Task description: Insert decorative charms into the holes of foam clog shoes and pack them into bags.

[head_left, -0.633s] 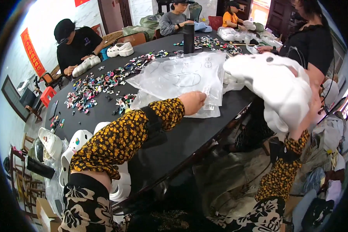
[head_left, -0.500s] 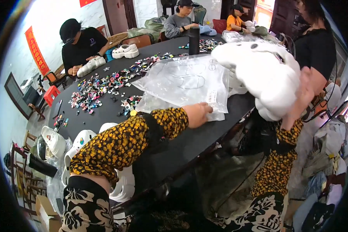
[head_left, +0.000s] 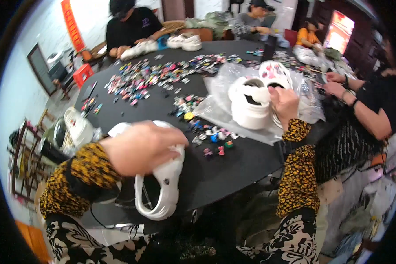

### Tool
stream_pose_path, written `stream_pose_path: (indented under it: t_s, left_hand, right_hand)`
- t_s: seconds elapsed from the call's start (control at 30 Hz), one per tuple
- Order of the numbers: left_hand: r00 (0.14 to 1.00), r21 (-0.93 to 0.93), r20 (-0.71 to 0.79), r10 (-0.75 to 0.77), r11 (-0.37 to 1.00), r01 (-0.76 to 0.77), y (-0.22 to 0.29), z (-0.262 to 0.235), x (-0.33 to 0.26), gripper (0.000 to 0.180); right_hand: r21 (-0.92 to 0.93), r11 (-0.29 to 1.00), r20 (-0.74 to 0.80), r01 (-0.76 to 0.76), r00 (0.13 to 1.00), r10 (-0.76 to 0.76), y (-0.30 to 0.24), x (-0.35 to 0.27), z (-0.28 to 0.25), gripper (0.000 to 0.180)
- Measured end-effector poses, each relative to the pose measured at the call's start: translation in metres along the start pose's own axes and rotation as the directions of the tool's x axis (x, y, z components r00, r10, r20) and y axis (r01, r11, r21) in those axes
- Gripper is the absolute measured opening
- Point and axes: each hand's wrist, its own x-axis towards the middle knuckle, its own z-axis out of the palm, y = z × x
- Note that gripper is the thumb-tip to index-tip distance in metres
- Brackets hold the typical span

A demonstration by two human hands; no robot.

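Note:
My right hand (head_left: pixel 285 104) is closed on the back of a white chunky-soled clog (head_left: pixel 250 110), heel end toward me, over a clear plastic bag (head_left: pixel 218 99). Just beyond it sits another white clog (head_left: pixel 273 70) with pink and red decorations on its top. My left hand (head_left: pixel 141 147), somewhat blurred, curls its fingers over the upper part of a white clog (head_left: pixel 165 187) near the table's front edge. That clog's heel strap loops toward me, with a dark round rivet showing. Part of another white shoe is hidden behind my left hand.
Many small colourful shoe charms (head_left: pixel 136 81) lie across the black table (head_left: pixel 215 171). A decorated white clog (head_left: pixel 78 127) stands at the left edge. Co-workers sit around the far side, one with white clogs (head_left: pixel 138 49); another person's hands (head_left: pixel 336 86) are close on the right.
My right hand has brought the white clogs from the right down onto the plastic bag. My left hand has left the bag and moved left onto a white clog. The view has shifted.

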Motion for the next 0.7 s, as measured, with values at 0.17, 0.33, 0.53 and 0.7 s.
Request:
stream_pose_path:
  t_s: [0.17,0.33,0.53,0.7]
  left_hand:
    - [0.864,-0.018,-0.349,-0.363,0.924,0.382,-0.028,0.0,-0.092,0.018]
    - [0.722,-0.144,-0.252,-0.644,0.763,0.63,-0.034,0.036,-0.145,0.015]
    - [0.715,-0.123,-0.322,-0.62,0.776,0.618,-0.044,0.068,-0.141,0.025]
    - [0.774,-0.056,-0.352,-0.527,0.837,0.544,-0.05,0.078,-0.144,0.039]
  right_hand:
    - [0.047,0.985,0.208,-0.167,0.966,0.154,0.005,-0.022,0.035,0.047]
    - [0.027,0.976,0.248,-0.216,0.947,0.203,-0.007,0.003,0.027,0.032]
    - [0.322,0.929,0.17,-0.181,0.977,0.132,-0.092,0.043,-0.004,0.015]
    - [0.516,0.84,0.326,-0.167,0.945,-0.013,-0.169,0.042,0.0,0.011]
